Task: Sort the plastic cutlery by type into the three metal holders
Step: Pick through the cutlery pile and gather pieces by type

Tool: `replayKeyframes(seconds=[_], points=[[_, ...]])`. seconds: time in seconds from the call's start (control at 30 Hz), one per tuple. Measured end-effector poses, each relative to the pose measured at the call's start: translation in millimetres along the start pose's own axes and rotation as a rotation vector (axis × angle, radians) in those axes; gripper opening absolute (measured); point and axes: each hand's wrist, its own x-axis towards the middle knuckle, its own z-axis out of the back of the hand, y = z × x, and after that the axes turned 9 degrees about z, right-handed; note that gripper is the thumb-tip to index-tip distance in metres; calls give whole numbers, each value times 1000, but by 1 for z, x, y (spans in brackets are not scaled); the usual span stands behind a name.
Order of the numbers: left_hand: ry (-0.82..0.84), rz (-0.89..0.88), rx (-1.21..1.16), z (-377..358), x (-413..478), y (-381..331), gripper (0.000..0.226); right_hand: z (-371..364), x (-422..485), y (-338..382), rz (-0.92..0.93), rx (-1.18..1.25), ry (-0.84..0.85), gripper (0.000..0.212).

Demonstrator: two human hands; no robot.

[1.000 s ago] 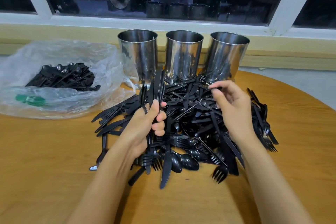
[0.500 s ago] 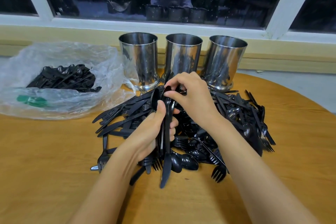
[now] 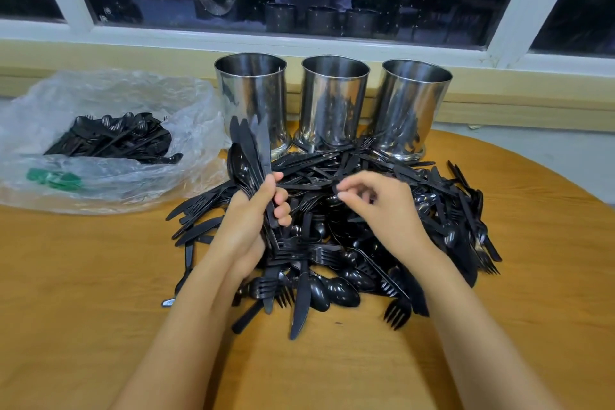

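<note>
Half a second ago your right grip (image 3: 386, 210) was at the top of the bundle and pinched a piece there. Now it has left the bundle and hovers to the right of it, above the heap of black plastic forks, knives and spoons (image 3: 349, 276). It is released: the fingers are loosely curled, thumb and forefinger are near each other, and it holds nothing.

Your left grip (image 3: 248, 226) is still clenched around the bundle of black plastic knives and spoons (image 3: 248, 156). The bundle now leans more to the left, and its upper ends stand in front of the left shiny metal cylinder holder (image 3: 253, 100).

The heap lies on the round wooden desk (image 3: 83, 293), below and between both grips, and it reaches to the feet of the middle metal holder (image 3: 334, 100) and the right metal holder (image 3: 412, 106). The three holders stand in a row behind the heap.

At far left lies a clear plastic bag (image 3: 109, 100) with more black cutlery inside.
</note>
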Motion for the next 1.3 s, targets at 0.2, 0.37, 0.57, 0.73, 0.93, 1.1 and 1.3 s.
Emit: replayKeyframes(seconds=[0.2,0.37,0.57,0.73,0.93,1.1,1.3], points=[[-33,-14,-11,1,1,2,18,13,-17,-11,-71,-200,313,20],[-29,-18,-17,0,3,3,18,17,-19,-17,-23,-302,386,24],[-22,-27,10,2,3,4,19,13,-18,-16,125,-248,68,12],[-24,-32,42,3,4,5,19,8,-18,-18,88,-73,-50,6],[-4,-36,47,2,3,4,19,10,-12,3,53,309,-338,14],[14,-24,45,0,1,3,19,20,-3,8,4,686,-478,12],[42,17,22,-2,-1,3,20,26,4,15,-11,348,-395,21]])
